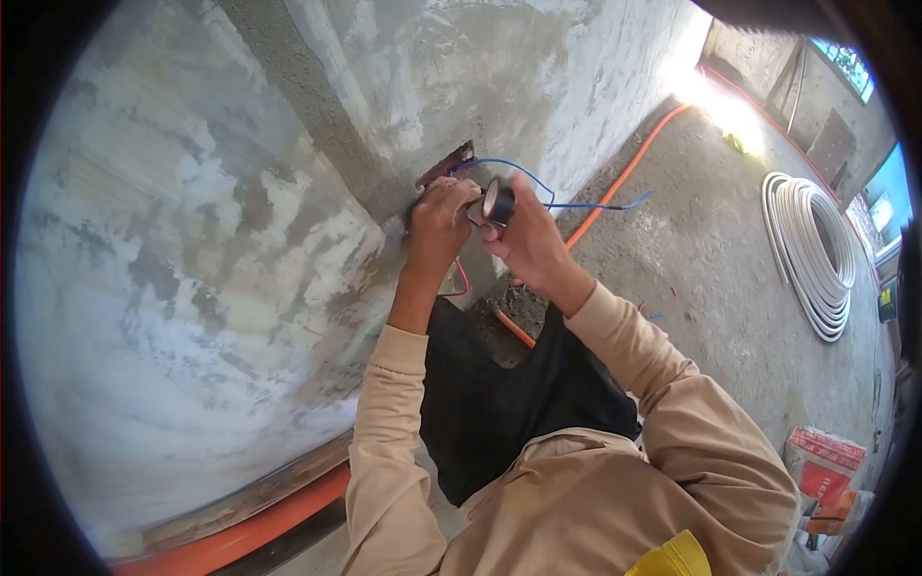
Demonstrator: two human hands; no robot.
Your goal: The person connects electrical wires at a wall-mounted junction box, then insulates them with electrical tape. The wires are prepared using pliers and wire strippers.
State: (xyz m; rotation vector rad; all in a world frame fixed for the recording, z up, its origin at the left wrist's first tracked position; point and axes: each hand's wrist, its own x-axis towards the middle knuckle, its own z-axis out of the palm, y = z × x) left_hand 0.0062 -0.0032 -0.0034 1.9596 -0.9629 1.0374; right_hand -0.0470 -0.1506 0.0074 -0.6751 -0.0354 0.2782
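My right hand (534,240) is closed on a roll of black electrical tape (498,202), its round opening turned toward my left hand. My left hand (444,217) is closed beside it, in front of a recessed wall box (448,164); what its fingertips pinch is hidden. Blue wire (523,173) comes out of the box and loops over the tape roll. One blue end (615,205) sticks out to the right past my right hand. Below my left hand hangs a red wire (464,277).
A plastered wall (221,250) rises on the left. Orange conduit (629,173) runs along the floor, and another piece (515,327) lies below my hands. On the right are a coil of white pipe (812,252) and a red-and-white bag (823,465).
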